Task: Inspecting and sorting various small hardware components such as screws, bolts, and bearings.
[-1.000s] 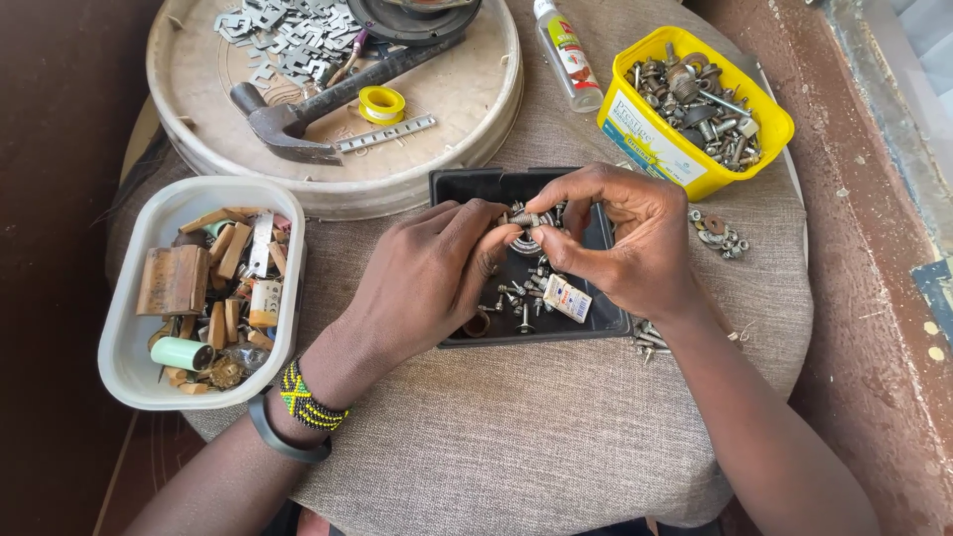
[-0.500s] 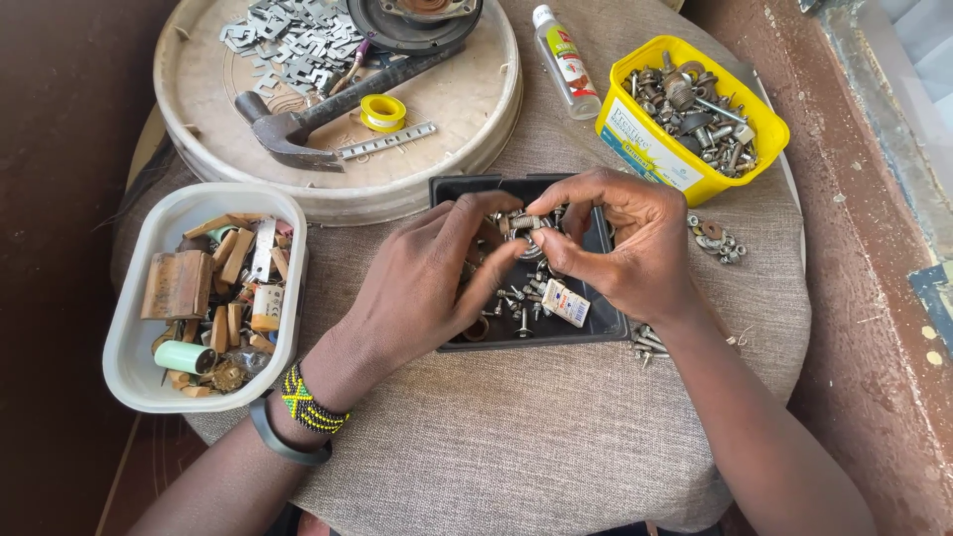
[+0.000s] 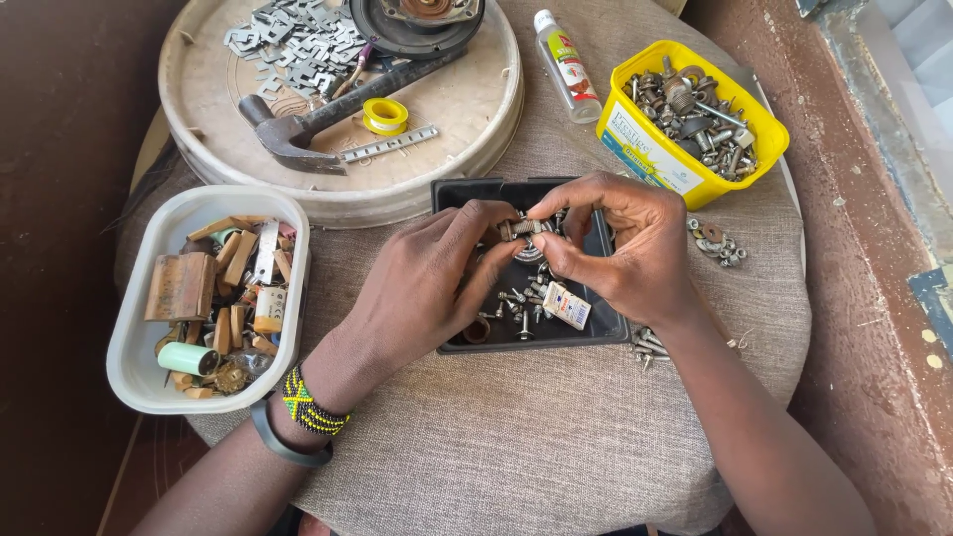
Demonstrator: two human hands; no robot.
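Pinching small bolt (image 3: pixel 520 227), both hands, above black tray (image 3: pixel 449 194); yellow tub (image 3: pixel 645 149) right.

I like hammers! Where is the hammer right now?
In the head view, the dark metal hammer lies on the round beige tray at upper left, beside the yellow tape roll, beyond both hands.

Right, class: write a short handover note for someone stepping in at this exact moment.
Left hand: fingertips pinch one end of a small metal bolt.
Right hand: pinches the other end.
Both hands are over the black tray of loose screws.
White tub on the left, yellow tub of bolts on the right, hammer behind.
Done: bolt picked up. Left: the tray's other screws.
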